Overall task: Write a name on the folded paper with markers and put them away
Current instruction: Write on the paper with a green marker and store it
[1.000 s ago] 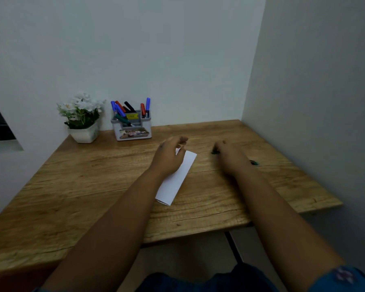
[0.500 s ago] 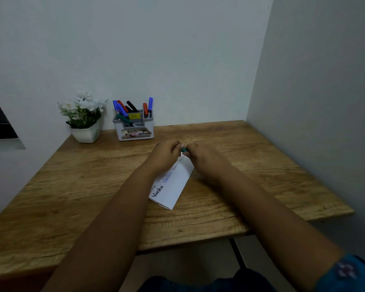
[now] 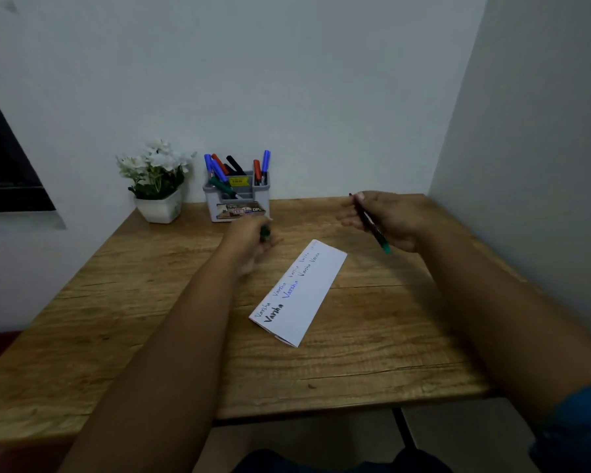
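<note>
Folded paper (image 3: 299,291) lies slantwise on the wooden surface (image 3: 151,336), between a person's two outstretched arms and touched by neither hand, several rows of a handwritten name running along its left side. The right hand (image 3: 386,218) hovers above the far right of the surface, its grip closed on a green marker (image 3: 371,224) held slantwise, the green end pointing down toward the person. The left hand (image 3: 253,238) hangs near the grey organiser (image 3: 236,196), its grip curled round a small dark green piece (image 3: 265,232), most likely the marker's cap.

Judging by the split pen, the step in hand is uncapping to write. Doing it well would mean pressing the paper flat with the left hand, since the light sheet could skid under the tip, and starting on the blank right half. Keeping the cap in hand would make putting the pen away easier.

Motion blurs the left fingers, so the cap's shape is uncertain. Whether the marker's dark far end is a bare tip cannot be told. Smaller rows of writing are too faint to read.
</note>
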The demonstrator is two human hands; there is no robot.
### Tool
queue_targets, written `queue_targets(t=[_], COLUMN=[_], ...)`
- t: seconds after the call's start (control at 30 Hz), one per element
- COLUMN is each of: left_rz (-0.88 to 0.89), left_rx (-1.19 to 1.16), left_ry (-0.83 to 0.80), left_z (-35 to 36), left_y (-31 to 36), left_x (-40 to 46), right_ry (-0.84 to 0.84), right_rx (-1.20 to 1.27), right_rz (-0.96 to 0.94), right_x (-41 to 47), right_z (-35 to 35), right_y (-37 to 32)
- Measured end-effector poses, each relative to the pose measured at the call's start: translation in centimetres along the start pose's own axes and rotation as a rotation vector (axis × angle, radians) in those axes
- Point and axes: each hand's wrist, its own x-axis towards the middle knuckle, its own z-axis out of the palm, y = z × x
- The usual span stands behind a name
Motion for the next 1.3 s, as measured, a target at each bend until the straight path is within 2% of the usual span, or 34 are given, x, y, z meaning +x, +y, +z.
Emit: queue_targets(t=[0.07, 0.13, 0.27, 0.37, 0.57, 0.73, 0.97, 1.17, 1.3], left_rz=[-0.015, 0.061, 0.447, 0.426, 0.384, 0.400, 0.369, 0.351, 0.343], left_rx=[0.197, 0.469, 1.174, 1.420, 1.438, 1.414, 1.412, 1.403, 1.388], left_ry=[-0.067, -0.067, -0.137, -0.269, -0.302, -0.322, -0.328, -0.330, -0.333], left_z=[0.7, 1.4, 1.4, 1.1, 1.1, 1.3, 1.4, 1.4, 1.5], left_y=[-1.0, -2.0, -3.7, -4.0, -3.5, -3.4, -3.3, -3.4, -3.2], left_x=[-0.1, 0.1, 0.8, 1.5, 2.2, 2.2, 2.4, 2.4, 2.3], right_ry=[-0.148, -0.207, -0.057, -0.024, -0.038, -0.033, -0.104, -0.057, -0.080], right_rx=[0.176, 0.175, -0.102, -0.186, -0.482, -0.600, -0.670, -0.630, -0.702], right_rz=[0.075, 0.121, 0.066, 0.021, -0.060, -0.179, -0.229, -0.202, -0.202], right_x=[0.5, 1.2, 2.2, 2.7, 3.2, 3.5, 3.7, 3.9, 4.1], right_z=[0.3, 1.1, 2.6, 2.2, 1.2, 1.3, 1.1, 1.0, 1.0], right_y=[0.8, 2.3, 4.5, 5.0, 5.5, 6.0, 6.1, 6.3, 6.2])
